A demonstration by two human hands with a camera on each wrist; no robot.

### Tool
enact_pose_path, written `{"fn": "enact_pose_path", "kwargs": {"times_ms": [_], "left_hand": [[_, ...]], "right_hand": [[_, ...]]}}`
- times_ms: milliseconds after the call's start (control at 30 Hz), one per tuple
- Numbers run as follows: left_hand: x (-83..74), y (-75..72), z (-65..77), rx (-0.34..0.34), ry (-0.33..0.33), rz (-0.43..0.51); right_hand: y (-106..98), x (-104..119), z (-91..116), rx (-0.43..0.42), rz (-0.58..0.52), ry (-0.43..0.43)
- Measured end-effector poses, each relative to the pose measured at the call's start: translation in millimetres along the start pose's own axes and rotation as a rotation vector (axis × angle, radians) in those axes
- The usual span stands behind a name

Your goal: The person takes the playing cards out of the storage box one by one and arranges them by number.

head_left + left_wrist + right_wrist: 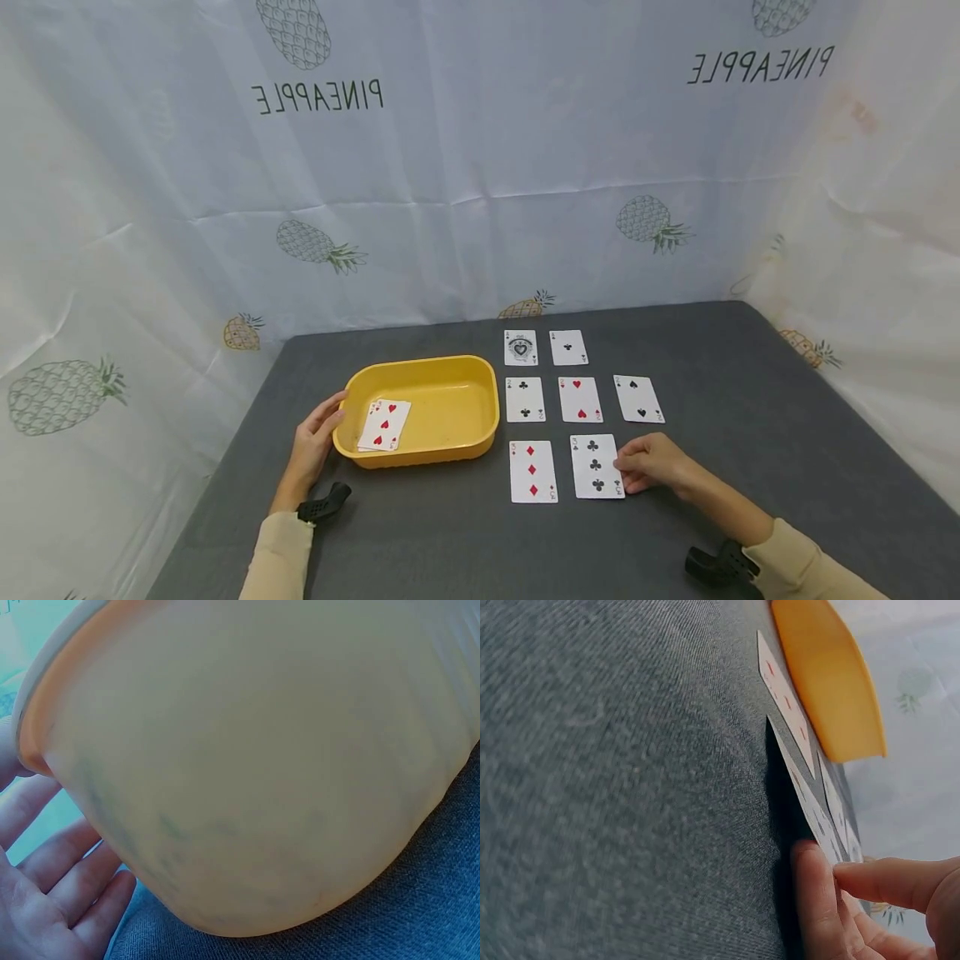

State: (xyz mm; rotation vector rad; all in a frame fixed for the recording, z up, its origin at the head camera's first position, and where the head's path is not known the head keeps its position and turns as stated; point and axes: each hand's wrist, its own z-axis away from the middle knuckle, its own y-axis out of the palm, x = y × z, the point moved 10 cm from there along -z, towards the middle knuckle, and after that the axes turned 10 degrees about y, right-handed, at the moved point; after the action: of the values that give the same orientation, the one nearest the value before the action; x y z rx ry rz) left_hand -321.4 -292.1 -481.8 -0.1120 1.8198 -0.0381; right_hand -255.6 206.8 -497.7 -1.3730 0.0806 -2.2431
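Observation:
My right hand pinches the right edge of a three of clubs between thumb and fingers. In the right wrist view that card is tilted, its near side raised off the cloth with a shadow below. Just left of it a three of diamonds lies face up. My left hand holds the left rim of a yellow plastic tub; the left wrist view shows several fingers beside its outer wall. Inside the tub, at its left end, a three of hearts tops a small stack of cards.
Behind the threes lie a two of clubs, a two of hearts and a two of spades. Farther back are an ornate ace and an ace of clubs. Pineapple-print curtains enclose the dark table.

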Motion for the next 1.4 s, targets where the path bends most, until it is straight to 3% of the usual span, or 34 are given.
{"fn": "enact_pose_path", "kwargs": {"times_ms": [400,733,1033,1233,1400], "left_hand": [[-2.1,1.2,-0.8,0.011,-0.001,0.001],[0.2,-0.5,-2.1,-0.006,-0.013,-0.011],[1.3,-2.3,-0.4,-0.009,-0.023,-0.012],[1.7,-2.1,2.0,-0.010,-0.041,-0.026],[-0.4,0.1,1.9,-0.006,-0.020,-0.018]], "right_hand": [[-3,7,2,-0.016,0.036,-0.039],[-12,8,1,-0.054,0.070,-0.024],[-4,15,-4,0.035,0.007,-0.019],[12,32,-11,0.094,-0.020,-0.056],[31,52,-16,0.139,-0.038,-0.062]]}}
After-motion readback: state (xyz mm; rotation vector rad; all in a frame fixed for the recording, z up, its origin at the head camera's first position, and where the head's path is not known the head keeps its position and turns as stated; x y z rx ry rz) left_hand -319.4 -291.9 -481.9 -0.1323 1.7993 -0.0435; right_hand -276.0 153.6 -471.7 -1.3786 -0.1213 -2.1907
